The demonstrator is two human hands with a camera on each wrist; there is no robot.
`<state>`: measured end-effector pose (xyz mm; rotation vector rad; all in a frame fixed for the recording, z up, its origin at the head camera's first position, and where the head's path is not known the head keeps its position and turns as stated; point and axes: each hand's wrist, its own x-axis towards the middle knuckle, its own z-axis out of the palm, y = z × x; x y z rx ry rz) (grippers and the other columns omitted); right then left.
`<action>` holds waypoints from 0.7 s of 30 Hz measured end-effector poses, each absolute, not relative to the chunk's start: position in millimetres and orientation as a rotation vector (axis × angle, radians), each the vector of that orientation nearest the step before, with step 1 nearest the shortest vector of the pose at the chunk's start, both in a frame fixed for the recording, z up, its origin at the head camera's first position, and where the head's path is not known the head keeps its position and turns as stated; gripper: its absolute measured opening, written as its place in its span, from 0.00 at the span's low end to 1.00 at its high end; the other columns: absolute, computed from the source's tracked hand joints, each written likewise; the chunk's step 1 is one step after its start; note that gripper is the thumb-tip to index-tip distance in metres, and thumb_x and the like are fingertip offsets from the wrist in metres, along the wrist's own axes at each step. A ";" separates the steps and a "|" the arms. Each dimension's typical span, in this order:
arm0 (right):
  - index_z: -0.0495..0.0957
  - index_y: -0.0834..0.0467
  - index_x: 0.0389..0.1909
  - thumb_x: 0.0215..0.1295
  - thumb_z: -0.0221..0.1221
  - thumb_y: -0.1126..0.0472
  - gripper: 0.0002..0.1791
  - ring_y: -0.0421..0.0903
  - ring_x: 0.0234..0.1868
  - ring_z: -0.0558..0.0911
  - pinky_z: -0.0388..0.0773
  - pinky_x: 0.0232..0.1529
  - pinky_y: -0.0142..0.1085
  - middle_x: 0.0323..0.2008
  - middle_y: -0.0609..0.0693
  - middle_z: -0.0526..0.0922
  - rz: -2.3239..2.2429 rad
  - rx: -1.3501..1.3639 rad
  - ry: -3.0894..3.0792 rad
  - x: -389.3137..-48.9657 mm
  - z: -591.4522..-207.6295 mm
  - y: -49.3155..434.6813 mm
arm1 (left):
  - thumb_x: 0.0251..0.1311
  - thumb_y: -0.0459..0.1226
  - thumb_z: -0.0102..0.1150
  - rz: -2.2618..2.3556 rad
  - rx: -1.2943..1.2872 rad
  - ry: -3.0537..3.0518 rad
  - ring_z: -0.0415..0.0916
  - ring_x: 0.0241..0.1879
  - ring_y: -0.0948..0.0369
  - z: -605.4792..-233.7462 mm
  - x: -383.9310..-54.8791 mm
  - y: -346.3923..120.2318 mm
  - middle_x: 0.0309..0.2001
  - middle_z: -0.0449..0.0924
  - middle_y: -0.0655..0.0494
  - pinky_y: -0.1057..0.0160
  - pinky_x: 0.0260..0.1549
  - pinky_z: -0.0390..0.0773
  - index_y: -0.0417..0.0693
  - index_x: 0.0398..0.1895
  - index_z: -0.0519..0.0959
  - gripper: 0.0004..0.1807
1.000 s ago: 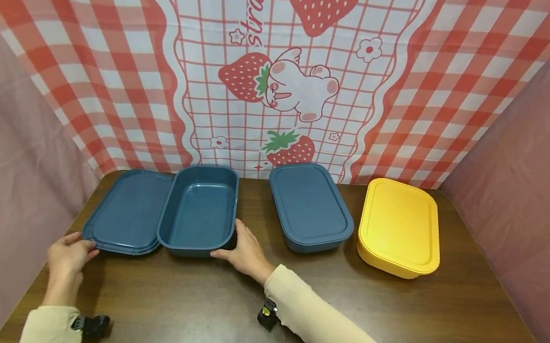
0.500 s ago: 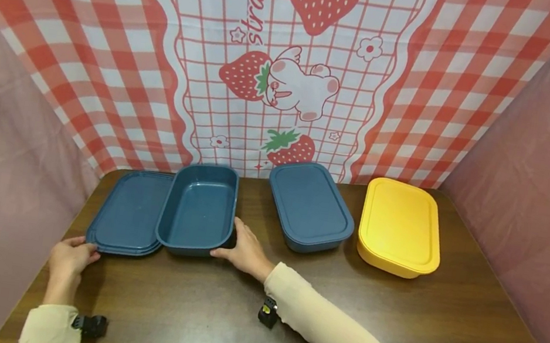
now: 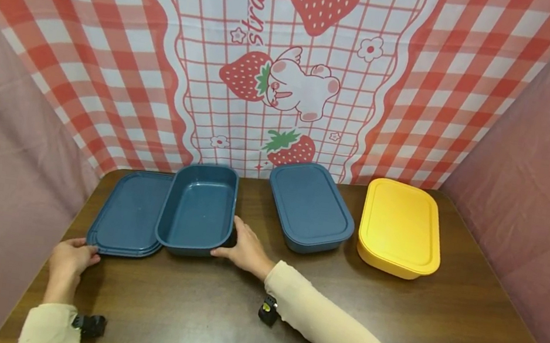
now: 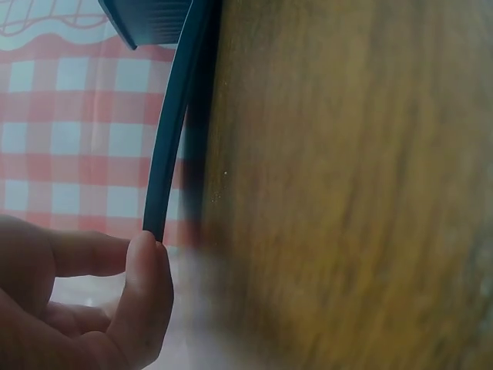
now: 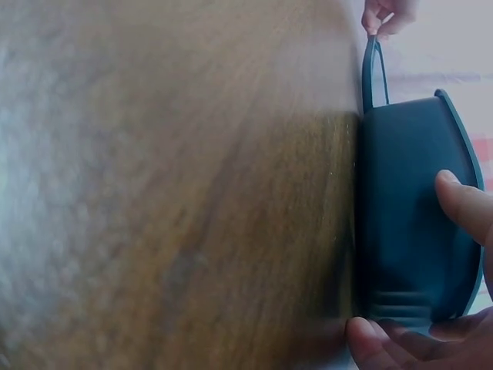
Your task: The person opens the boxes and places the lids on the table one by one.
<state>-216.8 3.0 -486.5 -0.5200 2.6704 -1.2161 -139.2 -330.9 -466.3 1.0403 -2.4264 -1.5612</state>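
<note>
Nudged slightly right and lower in the head view since a second ago: blue lid, at left of frame, along with left hand. Pinching the lid's lower-left corner there, between thumb and fingers. Gripping the lower-right corner of an open blue box, just left of centre, with right hand, thumb on the near wall. Set opening upward, just beside the lid. Farther right on the brown table, a covered blue box, then a covered yellow box.

Flat blue lid; just right, upright open-topped blue box
</note>
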 end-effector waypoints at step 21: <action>0.54 0.60 0.74 0.49 0.74 0.48 0.55 0.59 0.68 0.69 0.67 0.67 0.50 0.68 0.64 0.67 -1.224 -0.531 2.663 -219.0 -485.4 2.9 | 0.63 0.33 0.54 -1.269 1.011 -2.777 0.76 0.14 0.72 -462.7 -139.9 -335.3 0.14 0.77 0.63 0.46 0.56 0.71 0.19 0.61 0.62 0.29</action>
